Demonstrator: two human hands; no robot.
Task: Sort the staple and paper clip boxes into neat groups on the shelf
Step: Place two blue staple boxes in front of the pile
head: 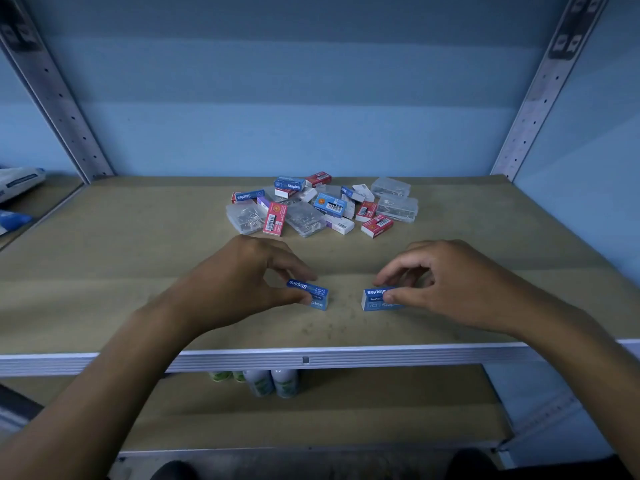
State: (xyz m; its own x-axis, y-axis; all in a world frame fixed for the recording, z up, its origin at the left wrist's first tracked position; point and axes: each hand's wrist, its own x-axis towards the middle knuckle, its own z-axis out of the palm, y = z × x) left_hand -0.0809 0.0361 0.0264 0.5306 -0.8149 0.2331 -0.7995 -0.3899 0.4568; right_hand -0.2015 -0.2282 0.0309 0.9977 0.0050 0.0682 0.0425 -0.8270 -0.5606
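Observation:
Near the front of the brown shelf board (138,306), my left hand (242,278) pinches a blue staples box (313,292) between thumb and fingers. A short way to the right, my right hand (450,278) pinches a second blue staples box (375,299). Both boxes sit on or just above the board, a small gap between them. Farther back lies a mixed pile: a blue staples box (290,183), a red box (274,219), a white box (341,224) and clear plastic clip cases (304,218).
Metal uprights (59,105) frame the shelf at left and right, with a blue back wall behind. The white front rail (304,356) runs below my wrists. On the lower shelf stand white bottles (273,382). A bagged item (19,181) lies on the neighbouring shelf at left.

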